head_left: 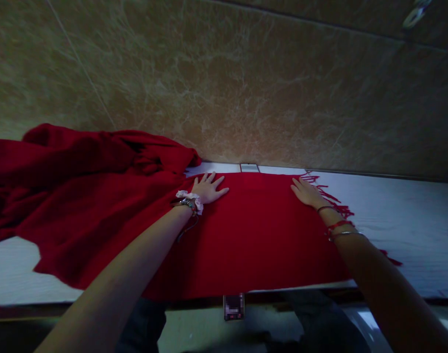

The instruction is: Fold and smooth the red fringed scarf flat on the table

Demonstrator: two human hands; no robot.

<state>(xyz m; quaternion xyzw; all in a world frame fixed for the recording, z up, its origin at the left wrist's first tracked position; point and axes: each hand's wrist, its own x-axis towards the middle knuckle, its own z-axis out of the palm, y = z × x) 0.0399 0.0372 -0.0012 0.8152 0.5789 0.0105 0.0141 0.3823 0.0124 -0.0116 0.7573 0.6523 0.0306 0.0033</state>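
In the head view, both forearms reach in from the bottom corners and slant toward each other over a large red fabric cloth with a fringed end (261, 235). The left hand (208, 190) lies palm down on it near the far edge, fingers spread wide and pointing away and to the right, gripping nothing. The right hand (307, 192) is also palm down, near the fringe (332, 198), its fingers closer together and angled away and to the left; it too is unclenched and holds nothing.

The cloth lies flat between the hands on a white wood-grained table (404, 220), and is rumpled into a loose heap at the left, where the frame cuts it off. A brown marbled surface (224, 88) borders the table's far side.

The left wrist wears a pale scrunchie (199, 202) and dark bands; the right wrist has thin red and silvery bracelets (341, 225). The right forearm hides part of the fringe. A small pale rectangle with a dark border (249, 167) at the far edge is partly covered by the cloth, and a pixelated dark rectangular object (234, 307) below the near edge cannot be identified. The lower area is dim and blurred.
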